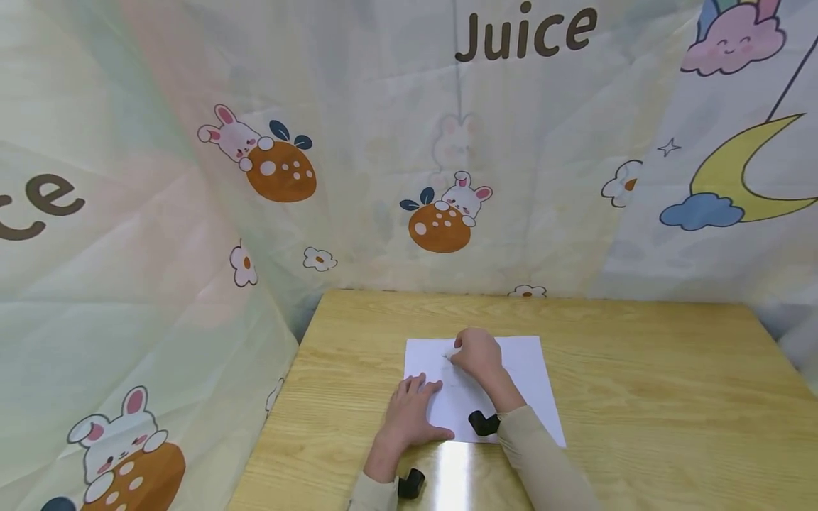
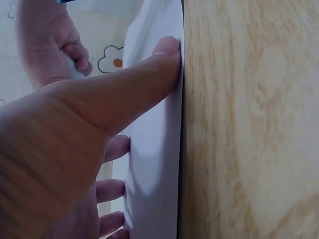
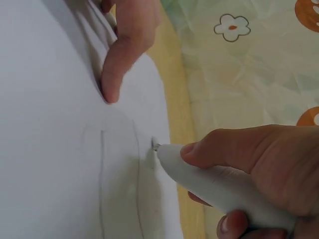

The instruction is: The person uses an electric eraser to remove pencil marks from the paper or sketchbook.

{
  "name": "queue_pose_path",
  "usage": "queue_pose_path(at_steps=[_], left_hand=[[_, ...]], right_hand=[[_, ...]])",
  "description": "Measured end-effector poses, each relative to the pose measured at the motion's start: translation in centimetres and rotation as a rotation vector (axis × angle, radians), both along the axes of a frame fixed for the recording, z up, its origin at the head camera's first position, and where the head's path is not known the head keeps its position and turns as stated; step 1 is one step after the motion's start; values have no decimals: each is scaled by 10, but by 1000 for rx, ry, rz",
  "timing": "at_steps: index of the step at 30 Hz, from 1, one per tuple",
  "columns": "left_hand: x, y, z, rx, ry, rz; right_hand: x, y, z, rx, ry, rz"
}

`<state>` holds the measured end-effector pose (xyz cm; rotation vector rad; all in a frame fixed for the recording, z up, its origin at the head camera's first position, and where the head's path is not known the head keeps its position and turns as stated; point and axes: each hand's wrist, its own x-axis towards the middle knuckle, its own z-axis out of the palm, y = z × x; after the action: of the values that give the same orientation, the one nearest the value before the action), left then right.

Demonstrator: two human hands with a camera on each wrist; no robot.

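The right hand [image 1: 479, 353] grips a white, tapered, pen-like tool [image 3: 199, 181], long axis pointing left, tip at the rectangular white paper sheet [image 1: 533, 383] on the wooden tabletop [image 1: 671, 383], just beyond the spread left hand [image 1: 407, 417].

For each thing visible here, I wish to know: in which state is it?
Left hand: fingers spread, resting on the paper
Right hand: curled round the white tool
White tool: held, tip at the paper
Paper: on the table, marked with thin lines
Table: partly covered by paper
Printed cloth: hanging, creased
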<state>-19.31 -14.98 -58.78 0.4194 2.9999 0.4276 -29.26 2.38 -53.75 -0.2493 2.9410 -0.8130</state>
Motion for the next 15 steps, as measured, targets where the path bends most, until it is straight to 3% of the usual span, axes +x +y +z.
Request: queue_pose_path(at_steps=[15], left_hand=[[-2, -1, 7, -30, -8, -1]], right_hand=[[-6, 2, 2, 17, -50, -23]])
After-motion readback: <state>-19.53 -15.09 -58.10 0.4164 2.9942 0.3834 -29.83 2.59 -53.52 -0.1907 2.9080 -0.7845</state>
